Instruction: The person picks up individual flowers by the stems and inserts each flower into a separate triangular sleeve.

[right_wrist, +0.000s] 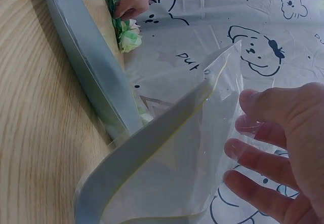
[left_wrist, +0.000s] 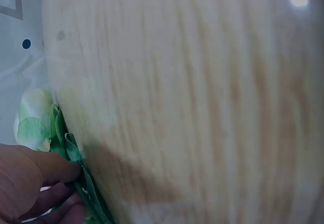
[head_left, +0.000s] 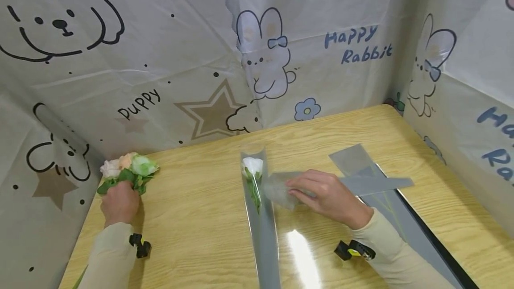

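Note:
At the table's left edge my left hand (head_left: 120, 202) grips a bunch of artificial roses (head_left: 144, 166) by the stems, just under the pale blooms and green leaves. The left wrist view shows thumb and fingers closed round a green stem (left_wrist: 91, 191). My right hand (head_left: 329, 197) pinches a clear plastic flower sleeve (right_wrist: 167, 178) by its edge, raised over the table. Beside it, mid-table, a white rose (head_left: 253, 166) lies inside another clear sleeve with grey edges (head_left: 268, 262). The lower stems of the bunch are mostly hidden by my left arm.
More flat grey and clear sleeves (head_left: 409, 211) lie stacked and crossed at the right, partly under my right arm. The wooden table (head_left: 196, 217) is bordered at the back and sides by a printed cloth (head_left: 180, 52). Light glares on the tabletop near the front.

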A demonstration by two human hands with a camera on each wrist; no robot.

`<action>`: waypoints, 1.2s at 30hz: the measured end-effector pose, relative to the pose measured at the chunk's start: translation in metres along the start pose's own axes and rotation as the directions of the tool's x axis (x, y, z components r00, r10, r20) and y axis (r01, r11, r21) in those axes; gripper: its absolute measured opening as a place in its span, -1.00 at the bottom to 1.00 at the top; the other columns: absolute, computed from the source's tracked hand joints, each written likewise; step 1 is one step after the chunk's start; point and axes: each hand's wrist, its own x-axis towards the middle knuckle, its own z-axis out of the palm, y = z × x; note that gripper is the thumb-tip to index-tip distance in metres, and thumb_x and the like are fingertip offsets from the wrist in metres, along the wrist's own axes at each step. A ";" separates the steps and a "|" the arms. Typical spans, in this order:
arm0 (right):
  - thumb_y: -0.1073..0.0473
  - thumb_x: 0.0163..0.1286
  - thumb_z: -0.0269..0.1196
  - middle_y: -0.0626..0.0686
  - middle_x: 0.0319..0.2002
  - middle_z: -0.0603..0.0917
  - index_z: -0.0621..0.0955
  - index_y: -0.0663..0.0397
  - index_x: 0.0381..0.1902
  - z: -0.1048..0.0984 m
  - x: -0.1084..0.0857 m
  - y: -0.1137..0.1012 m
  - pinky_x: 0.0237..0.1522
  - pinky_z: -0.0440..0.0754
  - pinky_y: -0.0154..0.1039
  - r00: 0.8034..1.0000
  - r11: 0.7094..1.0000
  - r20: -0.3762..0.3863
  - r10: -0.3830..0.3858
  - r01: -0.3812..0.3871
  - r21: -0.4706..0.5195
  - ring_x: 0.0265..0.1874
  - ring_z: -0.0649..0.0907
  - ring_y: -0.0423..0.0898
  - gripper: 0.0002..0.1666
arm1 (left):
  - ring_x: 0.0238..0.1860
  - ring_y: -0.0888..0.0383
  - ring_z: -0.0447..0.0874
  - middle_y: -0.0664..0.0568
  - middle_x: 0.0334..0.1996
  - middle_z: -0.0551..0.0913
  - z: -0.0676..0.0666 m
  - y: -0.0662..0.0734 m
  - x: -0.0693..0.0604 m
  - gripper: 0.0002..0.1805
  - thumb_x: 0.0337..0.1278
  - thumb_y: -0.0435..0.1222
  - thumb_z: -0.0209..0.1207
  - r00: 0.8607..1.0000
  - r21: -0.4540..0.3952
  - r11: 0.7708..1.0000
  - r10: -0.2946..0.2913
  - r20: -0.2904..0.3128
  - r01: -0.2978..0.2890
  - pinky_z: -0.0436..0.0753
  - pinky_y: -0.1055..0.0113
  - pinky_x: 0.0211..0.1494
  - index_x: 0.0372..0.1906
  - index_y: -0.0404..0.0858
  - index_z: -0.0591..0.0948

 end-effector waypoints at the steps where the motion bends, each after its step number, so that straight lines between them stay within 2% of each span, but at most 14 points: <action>1: 0.32 0.11 0.55 -0.02 -0.23 0.85 0.79 0.08 -0.15 0.000 0.000 0.000 -0.16 0.80 -0.34 1.000 1.000 0.001 0.001 -0.001 -0.002 -0.28 0.82 -0.16 -0.70 | -0.34 -0.54 0.65 -0.61 -0.27 0.65 -0.001 0.000 0.001 -0.72 0.37 -0.36 0.03 1.000 0.005 1.000 -0.001 0.005 0.001 0.57 -0.24 -0.51 -0.14 -0.52 0.63; 6: 0.33 0.12 0.54 -0.02 -0.24 0.85 0.79 0.07 -0.15 -0.001 -0.001 0.001 -0.17 0.80 -0.34 1.000 1.000 0.001 0.002 -0.002 -0.005 -0.29 0.82 -0.16 -0.70 | -0.43 -0.50 0.65 -0.63 -0.33 0.64 -0.003 0.001 0.002 -0.70 0.37 -0.36 0.00 1.000 0.037 0.999 -0.022 0.010 0.022 0.57 -0.24 -0.53 -0.16 -0.57 0.62; 10: 0.32 0.11 0.55 -0.03 -0.24 0.85 0.79 0.07 -0.16 -0.001 -0.001 0.000 -0.18 0.80 -0.35 1.000 1.000 0.004 0.007 -0.007 -0.008 -0.30 0.82 -0.17 -0.70 | -0.48 -0.48 0.64 -0.62 -0.37 0.64 -0.009 -0.001 -0.001 -0.69 0.35 -0.38 -0.02 1.000 0.054 0.998 -0.021 -0.011 0.022 0.58 -0.25 -0.54 -0.18 -0.58 0.62; 19: 0.31 0.11 0.56 -0.03 -0.24 0.85 0.79 0.07 -0.15 -0.004 -0.001 -0.001 -0.17 0.79 -0.36 0.999 1.000 0.026 0.020 -0.020 -0.008 -0.29 0.81 -0.18 -0.70 | -0.50 -0.45 0.64 -0.55 -0.46 0.66 -0.029 -0.001 -0.011 -0.76 0.25 -0.40 0.11 0.994 0.078 0.997 0.019 -0.108 -0.010 0.58 -0.26 -0.52 -0.38 -0.54 0.64; 25: 0.32 0.11 0.55 -0.04 -0.25 0.85 0.79 0.06 -0.16 -0.006 0.000 -0.002 -0.18 0.79 -0.35 0.999 1.000 0.031 0.026 -0.026 -0.007 -0.29 0.81 -0.18 -0.71 | -0.50 -0.43 0.63 -0.53 -0.36 0.70 -0.043 -0.002 -0.014 -0.79 0.28 -0.37 0.23 0.986 0.059 0.998 0.043 -0.159 -0.034 0.53 -0.23 -0.55 -0.18 -0.51 0.68; 30: 0.32 0.12 0.54 -0.02 -0.25 0.85 0.79 0.08 -0.17 -0.007 0.001 -0.002 -0.17 0.80 -0.35 0.999 1.000 0.029 0.019 -0.019 -0.006 -0.29 0.81 -0.17 -0.72 | -0.61 -0.31 0.59 -0.52 -0.36 0.71 -0.057 -0.001 -0.018 -0.76 0.22 -0.39 0.32 0.965 0.068 0.990 0.137 -0.225 -0.125 0.51 -0.15 -0.62 -0.15 -0.54 0.68; 32: 0.33 0.12 0.54 -0.02 -0.25 0.85 0.79 0.09 -0.17 -0.007 0.001 -0.002 -0.17 0.80 -0.35 1.000 1.000 0.024 0.017 -0.017 -0.004 -0.29 0.82 -0.17 -0.72 | -0.66 -0.27 0.56 -0.53 -0.35 0.71 -0.062 0.001 -0.020 -0.76 0.21 -0.39 0.33 0.957 0.080 0.986 0.160 -0.243 -0.145 0.48 -0.10 -0.67 -0.13 -0.53 0.68; 36: 0.33 0.11 0.54 -0.02 -0.26 0.85 0.79 0.08 -0.17 -0.009 0.002 -0.003 -0.17 0.80 -0.36 1.000 1.000 0.019 0.017 -0.017 -0.001 -0.29 0.81 -0.17 -0.72 | -0.67 -0.28 0.54 -0.54 -0.33 0.70 -0.072 0.004 -0.022 -0.75 0.24 -0.38 0.30 0.958 0.089 0.987 0.154 -0.240 -0.136 0.43 -0.06 -0.70 -0.08 -0.50 0.68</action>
